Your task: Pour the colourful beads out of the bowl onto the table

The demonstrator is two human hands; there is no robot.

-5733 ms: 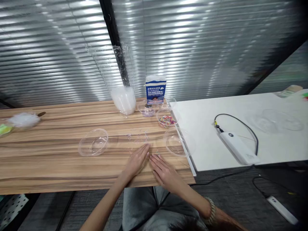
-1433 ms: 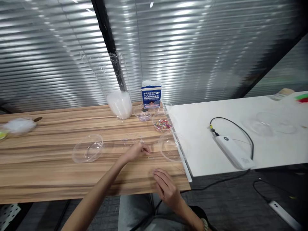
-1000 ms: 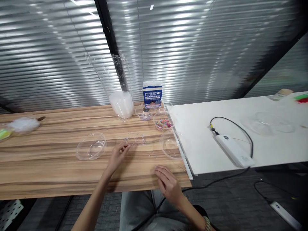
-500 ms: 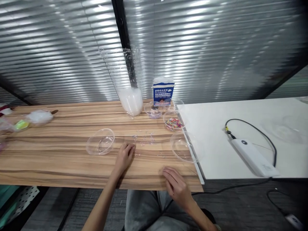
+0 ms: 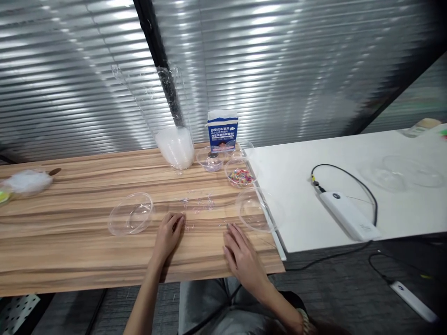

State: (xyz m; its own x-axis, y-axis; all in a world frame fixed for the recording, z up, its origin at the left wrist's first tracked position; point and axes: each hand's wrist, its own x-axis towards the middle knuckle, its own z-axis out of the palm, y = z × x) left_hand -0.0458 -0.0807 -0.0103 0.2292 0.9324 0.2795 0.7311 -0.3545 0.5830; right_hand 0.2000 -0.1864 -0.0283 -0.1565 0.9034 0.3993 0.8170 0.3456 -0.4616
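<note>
My left hand (image 5: 170,236) rests on the wooden tabletop with its fingers curled together; whatever is between the fingertips, if anything, is hidden. My right hand (image 5: 246,260) lies on the table with fingers stretched out, fingertips beside a few tiny bits. Between and beyond the hands, small clear and pinkish bits (image 5: 199,203) are scattered on the wood. Left of my left hand sits a clear plastic bowl (image 5: 117,223), tilted. Past my right hand stands another clear bowl (image 5: 244,218). Behind it, a clear bowl holds small multicoloured pieces (image 5: 240,177).
A stack of white translucent bowls (image 5: 176,149) in a clear bag stands at the back beside a blue carton (image 5: 223,132) and a bowl with purplish contents (image 5: 212,163). A white power bank (image 5: 349,216) with a black cable lies on the adjoining white table (image 5: 296,204).
My right hand has moved forward over the table, its fingertips now by the small bits. My left hand stays near its place with fingers curled. The camera view has turned somewhat to the right.
</note>
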